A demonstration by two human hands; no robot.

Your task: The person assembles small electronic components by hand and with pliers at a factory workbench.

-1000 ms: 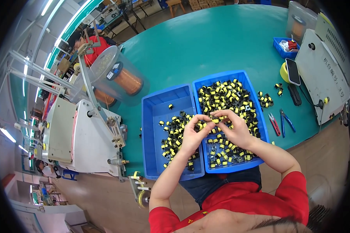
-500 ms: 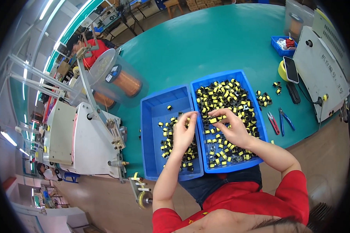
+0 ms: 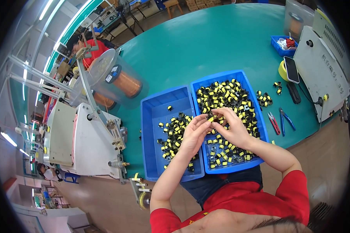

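Between my two hands is a small coil (image 3: 210, 119) with a black bobbin and yellow tape, held over the right-hand blue bin (image 3: 265, 136). My right hand (image 3: 232, 126) pinches it from the right between thumb and fingers. From the left, the fingertips of my left hand (image 3: 195, 134) close on the same coil and partly cover it. Many similar coils (image 3: 221, 93) are heaped in this bin. A smaller pile of coils (image 3: 171, 139) lies in the left-hand blue bin (image 3: 153, 112), beneath and beside my left forearm.
Red-handled nippers (image 3: 274, 123), blue-handled pliers (image 3: 287, 121), a phone (image 3: 291, 70) and loose coils (image 3: 264, 99) lie on the green table (image 3: 175, 46) at right. Machines (image 3: 321, 66) flank both sides. Copper wire spools (image 3: 127, 84) stand at left; another person (image 3: 95, 52) sits beyond.
My left hand has moved right from above the left-hand bin to meet my right hand, and its fingers now touch the coil. My right hand has barely moved.
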